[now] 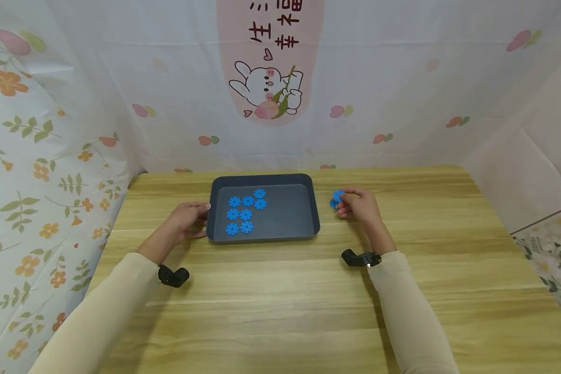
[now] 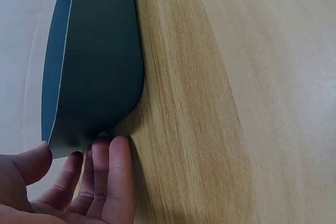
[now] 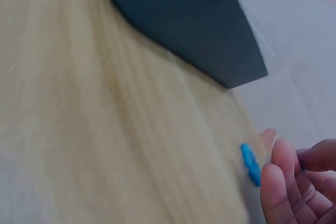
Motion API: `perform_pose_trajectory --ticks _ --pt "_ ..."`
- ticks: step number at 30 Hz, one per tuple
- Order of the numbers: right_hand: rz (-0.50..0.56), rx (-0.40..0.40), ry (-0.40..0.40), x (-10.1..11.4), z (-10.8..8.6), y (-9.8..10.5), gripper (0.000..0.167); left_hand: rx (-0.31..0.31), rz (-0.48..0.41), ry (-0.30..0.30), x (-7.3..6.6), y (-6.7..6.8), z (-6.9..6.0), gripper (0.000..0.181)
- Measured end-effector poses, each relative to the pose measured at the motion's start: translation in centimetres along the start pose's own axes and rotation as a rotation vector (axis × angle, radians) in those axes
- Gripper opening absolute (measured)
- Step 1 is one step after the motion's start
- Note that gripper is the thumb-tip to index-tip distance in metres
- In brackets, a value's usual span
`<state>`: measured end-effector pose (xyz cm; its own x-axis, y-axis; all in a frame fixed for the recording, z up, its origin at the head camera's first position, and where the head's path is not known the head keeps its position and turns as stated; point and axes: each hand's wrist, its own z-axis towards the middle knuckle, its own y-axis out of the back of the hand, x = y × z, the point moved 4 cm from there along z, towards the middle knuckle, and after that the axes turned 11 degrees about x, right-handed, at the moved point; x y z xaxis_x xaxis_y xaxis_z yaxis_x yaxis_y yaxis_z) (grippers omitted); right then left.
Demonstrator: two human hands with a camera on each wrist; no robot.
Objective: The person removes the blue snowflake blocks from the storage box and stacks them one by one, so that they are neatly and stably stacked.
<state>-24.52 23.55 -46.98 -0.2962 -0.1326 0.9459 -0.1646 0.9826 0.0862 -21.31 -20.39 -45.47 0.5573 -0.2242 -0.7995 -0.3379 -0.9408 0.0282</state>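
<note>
Head view: blue disc (image 1: 338,195) just right of the tray (image 1: 290,210), at the fingertips of the right hand (image 1: 362,206); thumb and fingers drawn together in what looks like a pinch on it. Second disc (image 1: 333,204) just below, partly covered; cannot tell whether it lies on the table (image 1: 271,296) or is held too. Right wrist view gives only blue edges beside the fingertips.

Tray holds eight discs (image 1: 245,214), flat, all toward its left. Left hand (image 1: 183,221) at the tray's left end: thumb at the rim, fingers lightly bent against the outer wall. Patterned cloth (image 1: 168,93) past the far edge.

Risks, as judged: two thin discs so close could come up together; a shallow fingertip pinch could let one slip. A tug from the left hand could tilt the tray and slide the eight about. Carried low, a disc could clip the right rim.
</note>
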Motion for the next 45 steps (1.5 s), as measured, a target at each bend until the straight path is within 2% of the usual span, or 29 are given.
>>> perform_pose_trajectory --ticks 5,9,18,39,45 --pt "0.010 0.000 -0.054 -1.0 0.3 0.1 0.037 0.007 0.017 -0.005 0.2 0.1 -0.1 0.049" --pt "0.012 0.014 -0.036 -1.4 0.6 -0.1 0.035 0.003 0.026 -0.007 0.3 0.2 -0.2 0.049" --pt "-0.102 0.027 -0.058 -1.5 0.7 -0.1 0.034 0.013 0.034 -0.014 0.0 0.0 0.0 0.050" --pt "-0.135 0.023 -0.054 -1.8 0.8 -0.1 0.031 0.006 0.030 -0.009 0.2 0.0 0.2 0.051" --pt "-0.148 0.028 -0.081 -1.8 1.0 -0.1 0.031 0.012 0.034 -0.007 0.2 0.0 0.1 0.051"
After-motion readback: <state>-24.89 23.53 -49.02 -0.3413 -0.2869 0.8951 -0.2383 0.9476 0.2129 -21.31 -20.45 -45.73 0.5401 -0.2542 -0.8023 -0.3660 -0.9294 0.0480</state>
